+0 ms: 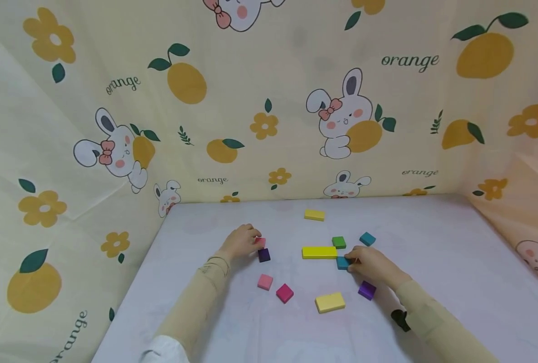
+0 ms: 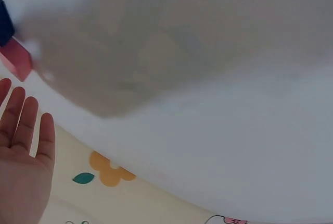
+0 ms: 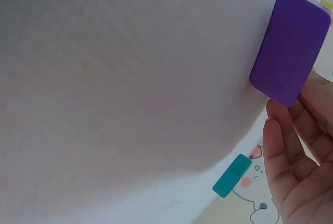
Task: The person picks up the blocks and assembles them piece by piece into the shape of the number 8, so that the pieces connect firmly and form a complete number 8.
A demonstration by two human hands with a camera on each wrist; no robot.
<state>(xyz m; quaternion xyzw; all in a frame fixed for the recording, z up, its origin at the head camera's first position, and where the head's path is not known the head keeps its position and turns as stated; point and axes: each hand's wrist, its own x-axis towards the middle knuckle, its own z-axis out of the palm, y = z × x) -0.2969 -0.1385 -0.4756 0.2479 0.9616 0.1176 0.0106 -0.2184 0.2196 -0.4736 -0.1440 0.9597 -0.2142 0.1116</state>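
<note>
In the head view my left hand (image 1: 242, 241) holds a small pink block (image 1: 260, 242) between thumb and fingertips. That block sits against a dark purple block (image 1: 264, 255) on the table; the left wrist view shows the same pink block (image 2: 16, 60) just beyond the fingers (image 2: 27, 125). My right hand (image 1: 372, 263) pinches a teal block (image 1: 343, 263) at the right end of a long yellow block (image 1: 319, 252). A green block (image 1: 339, 242) lies just behind that end. In the right wrist view a purple block (image 3: 291, 47) hides the fingertips and what they grip.
Nearer lie a light pink block (image 1: 265, 282), a crimson block (image 1: 284, 293), a pale yellow block (image 1: 330, 302) and a purple block (image 1: 366, 290). Farther back are another yellow block (image 1: 314, 215) and a second teal block (image 1: 367, 239). A printed cloth (image 1: 269, 151) rises behind the white table (image 1: 214, 217).
</note>
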